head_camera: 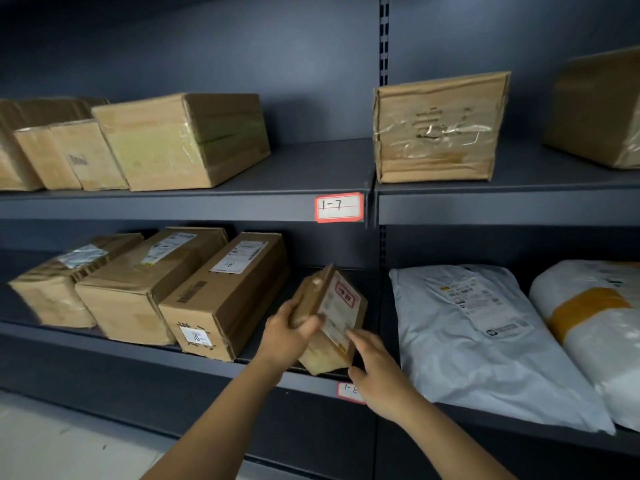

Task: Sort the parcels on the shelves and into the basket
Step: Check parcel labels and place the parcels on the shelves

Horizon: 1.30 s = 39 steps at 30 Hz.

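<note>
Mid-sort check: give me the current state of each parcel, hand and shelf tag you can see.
small box: tilted, at the lower shelf's front edge.
left hand: grips the small box's left side.
right hand: fingers straight, touching the small box.
three brown boxes: side by side on the lower shelf, sealed.
white mailer: lying flat, label up.
creased box: taped shut, on the upper shelf.
1-8 tag: partly hidden behind the right hand.

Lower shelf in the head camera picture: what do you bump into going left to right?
crumpled box → wide box → long box → small held box → grey mailer bag → white bag with yellow tape
</note>
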Motion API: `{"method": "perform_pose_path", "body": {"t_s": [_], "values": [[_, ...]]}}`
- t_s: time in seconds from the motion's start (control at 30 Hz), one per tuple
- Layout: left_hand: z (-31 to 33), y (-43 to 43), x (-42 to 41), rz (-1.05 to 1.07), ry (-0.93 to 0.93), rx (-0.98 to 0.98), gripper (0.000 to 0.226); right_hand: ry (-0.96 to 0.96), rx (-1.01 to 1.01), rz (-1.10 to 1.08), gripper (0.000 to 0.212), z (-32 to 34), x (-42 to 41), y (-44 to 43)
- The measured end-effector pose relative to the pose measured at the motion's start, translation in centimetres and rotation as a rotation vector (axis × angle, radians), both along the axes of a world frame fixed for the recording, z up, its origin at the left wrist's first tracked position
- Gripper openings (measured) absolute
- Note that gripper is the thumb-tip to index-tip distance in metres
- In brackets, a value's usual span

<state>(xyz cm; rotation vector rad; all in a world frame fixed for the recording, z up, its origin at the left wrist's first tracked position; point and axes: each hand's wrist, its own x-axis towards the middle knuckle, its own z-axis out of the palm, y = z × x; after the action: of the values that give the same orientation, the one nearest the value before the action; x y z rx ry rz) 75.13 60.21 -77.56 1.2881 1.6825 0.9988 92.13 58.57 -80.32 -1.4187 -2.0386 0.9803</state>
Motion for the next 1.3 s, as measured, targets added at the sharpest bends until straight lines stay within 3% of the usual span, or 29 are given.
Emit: {"method": "perform_pose_path", "body": {"t_s": [0.07,0.13,0.2,0.33,0.73,0.93,1.03,1.17,1.3], "values": [[0.1,-0.6,-0.8,0.057,-0.353,-0.041,0.050,0.065,0.056,-0.084,0.067,0.5,0.4,0.2],[-0.2,-1.0,-1.8,0.035,-0.527,-0.083,0.046,0.178,0.026,-0.154,0.072,1.3,1.0,0.7],[-0.4,-1.4,-2.5,-0.016,-0.595,-0.084,0.049,0.259,-0.032,-0.183,0.074,1.9,1.6,1.0],[-0.1,-1.7,-2.6,-0.065,-0.613,-0.055,0.056,0.242,-0.017,-0.229,0.076,2.3,2.5,1.3],[0.4,-0.8,-3.1,-0.072,-0.598,0.015,0.103,0.208,-0.004,-0.246,0.056,2.7,2.1,1.2],[3.0,-3.6,-4.3,0.033,-0.479,-0.143,0.110,0.191,-0.183,-0.276,0.055,4.6,0.7,-1.2],[7.2,-6.0,-4.7,0.006,-0.358,-0.234,0.116,0.140,-0.253,-0.277,0.061,7.9,0.3,-3.1],[14.3,-10.5,-4.4,-0.052,-0.216,-0.300,0.112,0.026,-0.309,-0.217,0.091,14.8,0.2,-6.3],[22.7,-13.7,-5.8,-0.079,-0.158,-0.330,0.117,-0.113,-0.273,-0.068,0.083,23.3,-0.9,-8.8]]}}
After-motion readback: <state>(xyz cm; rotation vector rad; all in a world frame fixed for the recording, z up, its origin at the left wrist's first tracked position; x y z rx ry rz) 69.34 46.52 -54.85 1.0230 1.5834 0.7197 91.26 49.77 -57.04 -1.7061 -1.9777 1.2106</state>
